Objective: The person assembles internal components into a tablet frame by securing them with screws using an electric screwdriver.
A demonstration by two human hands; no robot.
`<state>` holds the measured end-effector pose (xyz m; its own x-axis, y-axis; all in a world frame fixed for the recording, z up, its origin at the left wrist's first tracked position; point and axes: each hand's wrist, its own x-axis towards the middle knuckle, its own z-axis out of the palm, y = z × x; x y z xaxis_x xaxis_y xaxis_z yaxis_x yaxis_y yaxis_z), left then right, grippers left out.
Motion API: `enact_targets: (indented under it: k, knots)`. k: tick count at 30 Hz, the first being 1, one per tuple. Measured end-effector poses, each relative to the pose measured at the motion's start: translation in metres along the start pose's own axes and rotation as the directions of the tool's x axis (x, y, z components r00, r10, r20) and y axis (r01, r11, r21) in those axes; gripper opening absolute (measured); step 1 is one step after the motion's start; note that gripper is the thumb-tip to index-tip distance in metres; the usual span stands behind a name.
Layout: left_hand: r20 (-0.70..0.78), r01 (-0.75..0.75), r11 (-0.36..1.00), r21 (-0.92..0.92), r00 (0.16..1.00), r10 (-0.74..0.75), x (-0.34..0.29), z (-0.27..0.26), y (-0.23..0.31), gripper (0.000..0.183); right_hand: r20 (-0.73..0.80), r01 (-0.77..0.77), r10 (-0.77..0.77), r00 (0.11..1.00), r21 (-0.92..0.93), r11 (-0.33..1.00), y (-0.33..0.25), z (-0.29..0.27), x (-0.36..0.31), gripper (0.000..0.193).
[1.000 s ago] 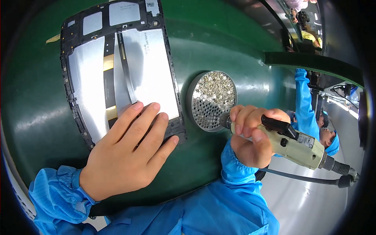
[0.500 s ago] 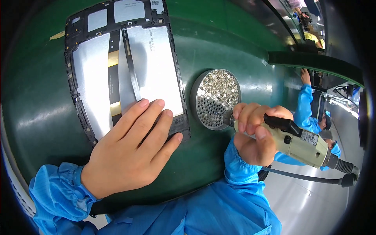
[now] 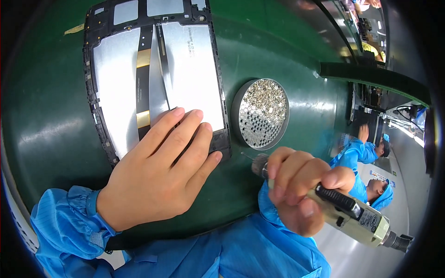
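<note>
My left hand lies flat and open, palm down, on the near right corner of the black-framed tablet chassis with silver back panels, pinning it to the green table; it grips nothing, only presses. The chassis sits on the left of the table, running from the far edge down to my fingers, with a dark flex strip and a gold patch along its middle.

My right hand is clenched around the beige electric screwdriver with a black switch bar, its thin bit pointing left, the tip just near of the round grey perforated tray of small silver screws and right of the chassis corner. I cannot tell whether a screw sits on the bit.

I judge this to be the screw-fastening step, with the driver between the tray and the frame. The next move, as I read it, calls for bringing the bit squarely over a screw hole on the frame's edge while my left hand keeps the chassis from shifting.

Another person in a blue smock works at the far right.
</note>
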<state>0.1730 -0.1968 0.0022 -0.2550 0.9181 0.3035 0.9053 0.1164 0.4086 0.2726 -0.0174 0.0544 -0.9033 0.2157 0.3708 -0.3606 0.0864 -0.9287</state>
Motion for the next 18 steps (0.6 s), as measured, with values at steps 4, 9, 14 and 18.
enact_targets:
  k: [4, 9, 14, 18]
  knots:
    - [0.015, 0.006, 1.000, 0.011, 1.000, -0.006, 0.0012, 0.0006, -0.0011, 0.027, 0.011, -0.020, 0.020, 1.000, -0.008, 1.000, 0.0035, 0.0040, -0.0006, 0.033]
    - [-0.006, 0.012, 1.000, -0.002, 1.000, -0.012, 0.0022, -0.0004, 0.0000, 0.026, 0.028, -0.026, 0.026, 0.999, -0.002, 1.000, 0.0033, 0.0065, 0.0013, 0.034]
    - [-0.021, 0.014, 1.000, -0.002, 1.000, -0.014, 0.0007, 0.0017, -0.0008, 0.025, 0.036, -0.033, 0.033, 0.999, 0.005, 0.999, 0.0047, 0.0069, 0.0013, 0.033]
    - [-0.025, 0.020, 1.000, -0.001, 0.999, -0.020, 0.0009, 0.0025, 0.0000, 0.024, 0.023, -0.033, 0.032, 0.999, 0.012, 0.999, 0.0042, 0.0086, 0.0010, 0.033]
